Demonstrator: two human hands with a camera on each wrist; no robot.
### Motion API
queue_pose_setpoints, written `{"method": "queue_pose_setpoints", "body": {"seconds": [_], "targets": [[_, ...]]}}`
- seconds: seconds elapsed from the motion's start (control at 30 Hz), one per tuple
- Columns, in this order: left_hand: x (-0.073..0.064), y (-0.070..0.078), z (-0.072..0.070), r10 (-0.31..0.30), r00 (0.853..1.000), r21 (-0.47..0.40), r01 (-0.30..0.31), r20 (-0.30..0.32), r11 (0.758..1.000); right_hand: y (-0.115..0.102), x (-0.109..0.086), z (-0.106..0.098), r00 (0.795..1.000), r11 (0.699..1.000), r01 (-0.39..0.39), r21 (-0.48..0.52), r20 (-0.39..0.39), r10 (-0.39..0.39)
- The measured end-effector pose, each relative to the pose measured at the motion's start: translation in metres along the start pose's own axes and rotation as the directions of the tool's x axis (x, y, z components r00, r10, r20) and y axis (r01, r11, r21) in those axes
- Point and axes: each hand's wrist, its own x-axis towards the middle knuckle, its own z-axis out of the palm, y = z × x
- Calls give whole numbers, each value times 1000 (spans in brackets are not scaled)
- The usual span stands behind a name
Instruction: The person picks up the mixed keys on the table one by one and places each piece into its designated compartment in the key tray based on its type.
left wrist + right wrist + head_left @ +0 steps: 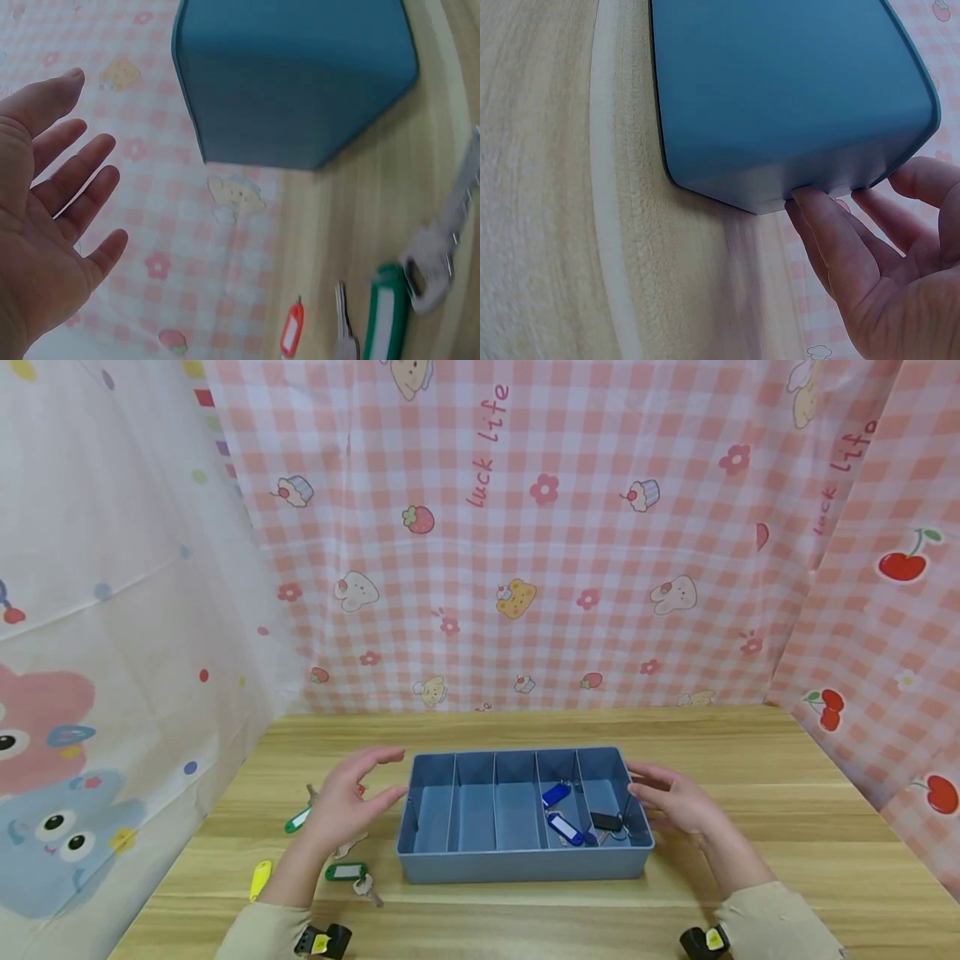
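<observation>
A blue-grey plastic box (523,865) with several side-by-side compartments stands on the table. Two blue key tags (556,794) lie in its second compartment from the right, and a black key tag (607,822) with a key is in the rightmost one. My left hand (351,802) hovers just off the box's left end, fingers spread and apart from it. In the right wrist view, the fingertips of my right hand (885,255) touch the box's end wall, with the thumb near the rim. Nothing is gripped in either palm.
Left of the box lie green key tags (346,872) with keys (366,887), a yellow tag (260,880) and a red tag (292,328), partly hidden by my left hand in the head view. Patterned cloth (517,543) hangs around the wooden table (787,793).
</observation>
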Motion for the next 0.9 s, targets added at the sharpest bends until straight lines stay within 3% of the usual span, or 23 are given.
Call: {"method": "queue_pose_setpoints", "body": {"seconds": [0.37,0.6,0.9], "targets": [[-19,-19,-14,6,993,69,2,-116,998,2,2,-2,1000,1000,20,15,20,-20],[-32,-29,-26,33,989,106,-18,-144,994,2,2,-2,1000,1000,10,3,14,-10],[-46,-40,-44,24,987,146,0,-157,989,1,1,-1,1000,1000,3,-7,5,-3]]}}
